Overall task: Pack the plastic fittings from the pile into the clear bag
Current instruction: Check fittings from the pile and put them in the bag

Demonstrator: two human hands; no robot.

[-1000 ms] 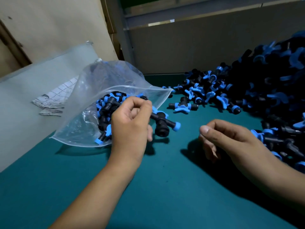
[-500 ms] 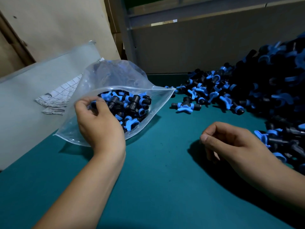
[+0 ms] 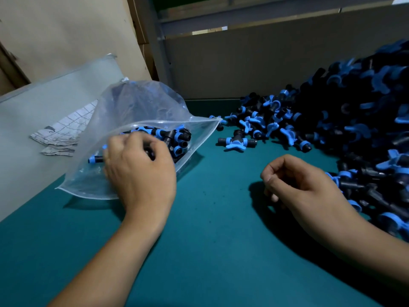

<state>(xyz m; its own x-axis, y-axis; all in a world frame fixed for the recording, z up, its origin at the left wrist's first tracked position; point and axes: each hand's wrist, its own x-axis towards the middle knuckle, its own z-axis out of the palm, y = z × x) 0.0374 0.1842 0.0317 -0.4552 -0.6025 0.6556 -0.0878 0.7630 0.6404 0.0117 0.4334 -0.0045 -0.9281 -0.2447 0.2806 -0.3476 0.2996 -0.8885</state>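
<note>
Inside clear bag [image 3: 141, 107], black-and-blue fittings [image 3: 174, 138].

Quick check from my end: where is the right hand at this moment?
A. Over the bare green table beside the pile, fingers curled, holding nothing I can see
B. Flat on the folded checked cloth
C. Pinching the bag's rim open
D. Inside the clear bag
A: the right hand hangs over the green table next to the pile, curled, with no fitting visible in it.
</note>
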